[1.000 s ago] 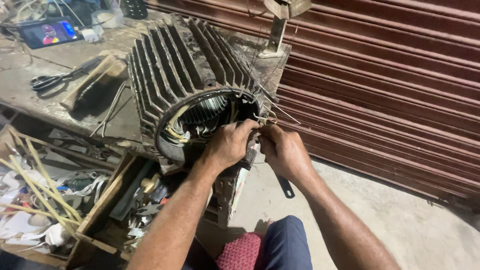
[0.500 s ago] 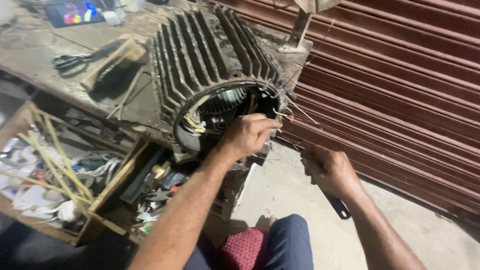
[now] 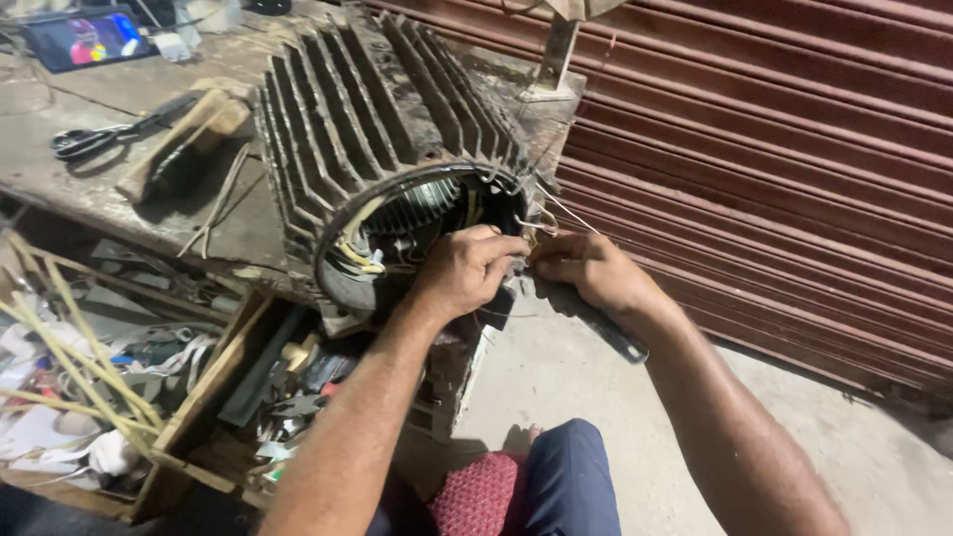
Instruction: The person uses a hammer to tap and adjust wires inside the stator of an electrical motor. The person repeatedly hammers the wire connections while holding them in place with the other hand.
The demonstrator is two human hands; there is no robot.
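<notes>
Grey ribbed metal forms the motor housing (image 3: 382, 119), which lies on its side on the desk (image 3: 89, 189) with its open end just above both hands. The left hand (image 3: 465, 273) is curled at the rim of the opening, its fingertips pinching the wires (image 3: 544, 220) that stick out at the rim's right side. The right hand (image 3: 594, 273) meets it from the right, fingertips pressed onto the same wires, so the two hands almost touch. The right hand also grips a dark flat tool (image 3: 606, 333) whose end juts out below the wrist; what kind of tool it is cannot be told. Inside the housing, above the left hand, pale and yellow windings (image 3: 369, 253) show.

Well left of the hands, on the desk, lie scissors (image 3: 94, 139) and a wooden-handled hammer (image 3: 174, 149); farther back stands a lit screen (image 3: 84, 38). Below and left of the left forearm, an open wooden drawer (image 3: 213, 382) holds mixed small parts, and beside it thin yellow sticks (image 3: 60, 347) lie over scraps. Right of the hands runs a brown corrugated shutter (image 3: 794, 149). Under the arms, a knee in dark blue cloth (image 3: 566, 476) shows above the concrete floor (image 3: 556, 367).
</notes>
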